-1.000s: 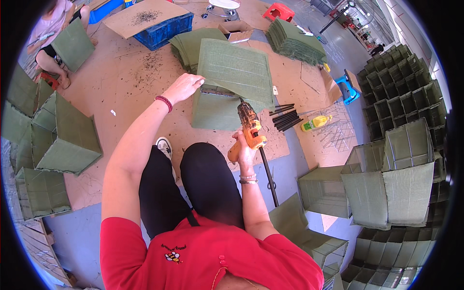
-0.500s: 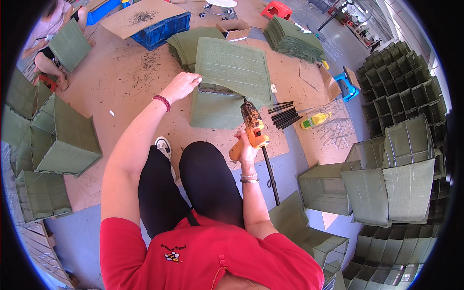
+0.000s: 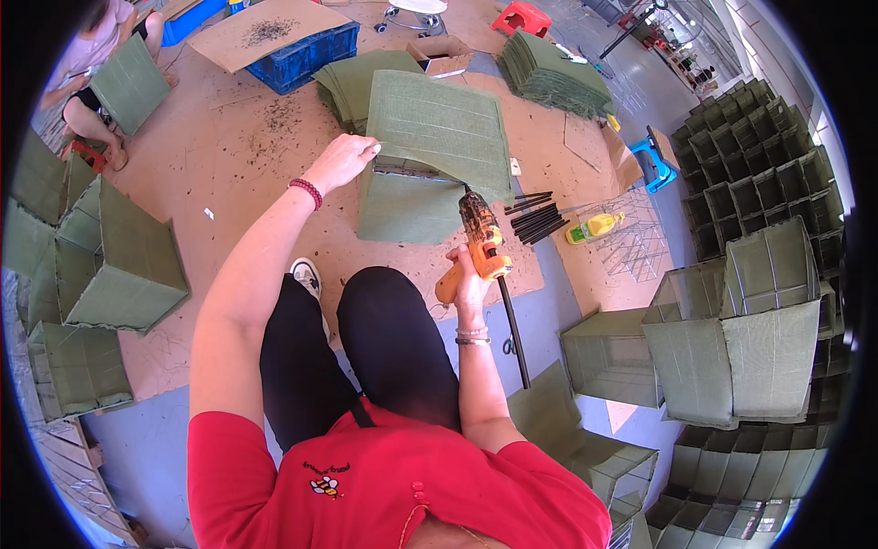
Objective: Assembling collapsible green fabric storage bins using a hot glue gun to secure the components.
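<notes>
In front of my knees stands a green fabric box [image 3: 409,206], with a green fabric panel [image 3: 439,114] over its top. My left hand [image 3: 346,160] pinches the panel's near left edge, lifted so that a dark gap shows beneath. My right hand [image 3: 470,274] is wrapped round the handle of an orange glue gun [image 3: 481,233], smeared dark on its barrel. The gun's nozzle points away from me and meets the box's near right corner, under the panel's edge. A long black glue stick [image 3: 513,334] trails from the gun's back end.
Black glue sticks [image 3: 540,221] and a yellow-green bottle [image 3: 594,228] lie to the right, beside wire frames [image 3: 640,247]. Green panels [image 3: 556,73] are stacked beyond. Finished-looking green boxes [image 3: 123,261] stand left, more boxes [image 3: 732,339] right. Another person [image 3: 101,69] sits far left, holding a panel.
The gun's nozzle has shifted very slightly right and toward me along the panel's edge. My left hand keeps its pinch, almost unmoved; the view has drifted a little.
</notes>
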### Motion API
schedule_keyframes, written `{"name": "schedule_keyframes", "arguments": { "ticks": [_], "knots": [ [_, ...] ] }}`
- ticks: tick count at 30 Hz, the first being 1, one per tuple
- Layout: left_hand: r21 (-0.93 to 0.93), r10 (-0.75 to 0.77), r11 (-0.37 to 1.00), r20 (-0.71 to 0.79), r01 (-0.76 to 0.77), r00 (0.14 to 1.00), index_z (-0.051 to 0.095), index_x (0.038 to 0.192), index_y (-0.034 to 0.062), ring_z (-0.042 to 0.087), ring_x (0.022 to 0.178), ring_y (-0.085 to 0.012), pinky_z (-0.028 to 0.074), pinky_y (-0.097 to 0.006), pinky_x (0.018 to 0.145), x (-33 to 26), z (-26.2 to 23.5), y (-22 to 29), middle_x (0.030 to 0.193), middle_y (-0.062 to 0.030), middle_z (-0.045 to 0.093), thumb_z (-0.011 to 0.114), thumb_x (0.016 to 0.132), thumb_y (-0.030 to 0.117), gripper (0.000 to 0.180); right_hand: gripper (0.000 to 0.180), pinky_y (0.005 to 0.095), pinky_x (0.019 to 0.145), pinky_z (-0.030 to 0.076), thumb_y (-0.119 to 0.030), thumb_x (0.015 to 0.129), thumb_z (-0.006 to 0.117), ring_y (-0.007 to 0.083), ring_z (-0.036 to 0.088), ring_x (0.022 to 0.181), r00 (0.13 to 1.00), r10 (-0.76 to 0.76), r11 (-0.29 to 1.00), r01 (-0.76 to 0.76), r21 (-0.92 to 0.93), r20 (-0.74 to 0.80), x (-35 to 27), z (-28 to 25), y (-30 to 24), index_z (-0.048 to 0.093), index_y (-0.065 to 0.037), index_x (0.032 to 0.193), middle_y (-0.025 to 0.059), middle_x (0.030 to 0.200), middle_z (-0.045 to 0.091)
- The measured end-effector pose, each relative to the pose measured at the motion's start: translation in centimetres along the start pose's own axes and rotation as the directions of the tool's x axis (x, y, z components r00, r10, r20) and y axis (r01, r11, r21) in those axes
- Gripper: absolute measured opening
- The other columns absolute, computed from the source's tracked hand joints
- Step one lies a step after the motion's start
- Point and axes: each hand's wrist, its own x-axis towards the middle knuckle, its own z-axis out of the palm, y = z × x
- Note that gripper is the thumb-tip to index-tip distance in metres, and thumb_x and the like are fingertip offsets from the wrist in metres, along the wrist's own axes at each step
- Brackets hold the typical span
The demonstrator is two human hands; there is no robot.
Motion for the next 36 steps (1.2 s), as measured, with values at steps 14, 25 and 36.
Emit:
{"name": "schedule_keyframes", "arguments": {
  "ticks": [14, 25, 36],
  "knots": [
    [0.042, -0.025, 0.999, -0.073, 0.028, 0.997, 0.062, 0.096, -0.0033, 0.058, 0.083, -0.0408, 0.046, -0.044, 0.073, 0.5, 0.6, -0.1, 0.088, -0.0265, 0.060, 0.048, 0.091, 0.025, 0.032, 0.013, 0.0283, 0.069, 0.044, -0.017, 0.086, 0.058, 0.0137, 0.055, 0.070, 0.995, 0.008, 0.999, -0.004, 0.040, -0.100, 0.3, -0.3, -1.0, 0.054, -0.004, 0.085, 0.0048, 0.071, 0.059],
    [0.206, -0.110, 0.969, -0.128, 0.135, 0.986, 0.063, 0.088, 0.0017, 0.060, 0.084, -0.0366, 0.048, -0.045, 0.075, 1.5, 1.1, -0.2, 0.085, -0.0201, 0.063, 0.044, 0.092, 0.031, 0.035, 0.011, 0.0290, 0.066, 0.047, -0.014, 0.085, 0.059, 0.0153, 0.057, 0.066, 0.994, -0.027, 1.000, 0.029, 0.013, -0.102, 0.7, -1.1, -1.4, 0.054, -0.004, 0.083, 0.0046, 0.068, 0.057],
    [0.254, -0.048, 0.962, -0.210, 0.102, 0.977, 0.064, 0.083, 0.0026, 0.061, 0.080, -0.0345, 0.049, -0.044, 0.071, 1.6, 2.0, -0.2, 0.080, -0.0181, 0.064, 0.045, 0.092, 0.027, 0.032, 0.011, 0.0307, 0.066, 0.049, -0.012, 0.084, 0.059, 0.0160, 0.057, 0.065, 0.994, -0.041, 0.999, 0.042, 0.005, -0.099, 1.3, -2.3, -2.0, 0.053, -0.004, 0.082, 0.0045, 0.067, 0.056]
  ]
}}
